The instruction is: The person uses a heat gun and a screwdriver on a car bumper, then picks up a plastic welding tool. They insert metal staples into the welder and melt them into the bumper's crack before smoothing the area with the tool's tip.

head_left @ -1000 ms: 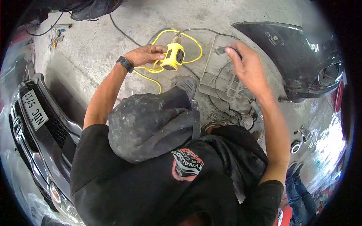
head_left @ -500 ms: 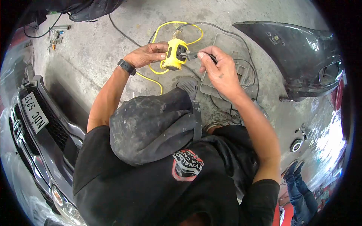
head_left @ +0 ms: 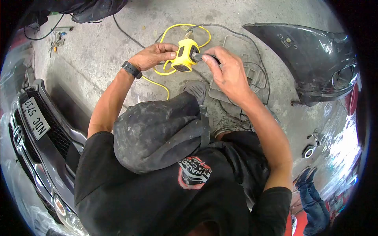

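A yellow outlet block (head_left: 182, 59) with dark sockets is gripped on its side by my left hand (head_left: 153, 57), which has a black watch on the wrist. Thumb and fingers of my right hand (head_left: 228, 70) are closed round a black plug (head_left: 201, 57). The plug is up against the socket on the block's right face; its prongs are hidden. A yellow cord (head_left: 169, 27) loops on the floor behind the block.
A dark car panel (head_left: 315, 55) lies at the upper right. A grey plastic case (head_left: 218, 91) is on the floor beyond my right hand. The front of a car (head_left: 51, 118) stands at the left. A person's legs (head_left: 313, 200) show at the lower right.
The plug has moved left from just off the block to against its socket, and its prongs no longer show. The yellow block has turned and tilted slightly.
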### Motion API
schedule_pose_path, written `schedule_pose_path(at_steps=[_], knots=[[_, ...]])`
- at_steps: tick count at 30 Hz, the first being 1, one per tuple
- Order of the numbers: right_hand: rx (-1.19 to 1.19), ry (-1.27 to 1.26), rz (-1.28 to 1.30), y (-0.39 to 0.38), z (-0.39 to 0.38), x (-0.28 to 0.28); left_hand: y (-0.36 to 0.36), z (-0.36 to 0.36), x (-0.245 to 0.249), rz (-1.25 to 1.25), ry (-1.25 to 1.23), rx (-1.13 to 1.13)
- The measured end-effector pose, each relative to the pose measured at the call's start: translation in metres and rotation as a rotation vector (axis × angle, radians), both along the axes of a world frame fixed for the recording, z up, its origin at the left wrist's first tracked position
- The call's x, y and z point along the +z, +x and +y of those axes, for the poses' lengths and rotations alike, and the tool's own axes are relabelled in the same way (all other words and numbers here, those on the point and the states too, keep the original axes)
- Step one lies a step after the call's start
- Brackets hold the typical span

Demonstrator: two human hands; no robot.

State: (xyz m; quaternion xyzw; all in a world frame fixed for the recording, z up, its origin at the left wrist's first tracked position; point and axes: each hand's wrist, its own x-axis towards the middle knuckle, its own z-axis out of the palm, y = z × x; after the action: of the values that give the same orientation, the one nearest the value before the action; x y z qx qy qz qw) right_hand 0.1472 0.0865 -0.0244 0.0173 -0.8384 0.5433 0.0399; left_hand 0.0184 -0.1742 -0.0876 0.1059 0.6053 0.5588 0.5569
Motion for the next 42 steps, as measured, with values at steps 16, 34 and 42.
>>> schedule_pose_path(at_steps=[16,34,42], knots=[[-0.020,0.458,0.164,-0.054,0.096,0.015,-0.095,-0.029,-0.037,0.338,-0.253,0.094],[0.323,0.731,-0.742,0.198,0.245,-0.081,0.071,0.138,-0.028,1.464,-0.587,-0.745],[0.288,0.706,-0.639,0.236,0.234,-0.111,0.070,0.147,-0.051,1.437,-0.747,-0.767]])
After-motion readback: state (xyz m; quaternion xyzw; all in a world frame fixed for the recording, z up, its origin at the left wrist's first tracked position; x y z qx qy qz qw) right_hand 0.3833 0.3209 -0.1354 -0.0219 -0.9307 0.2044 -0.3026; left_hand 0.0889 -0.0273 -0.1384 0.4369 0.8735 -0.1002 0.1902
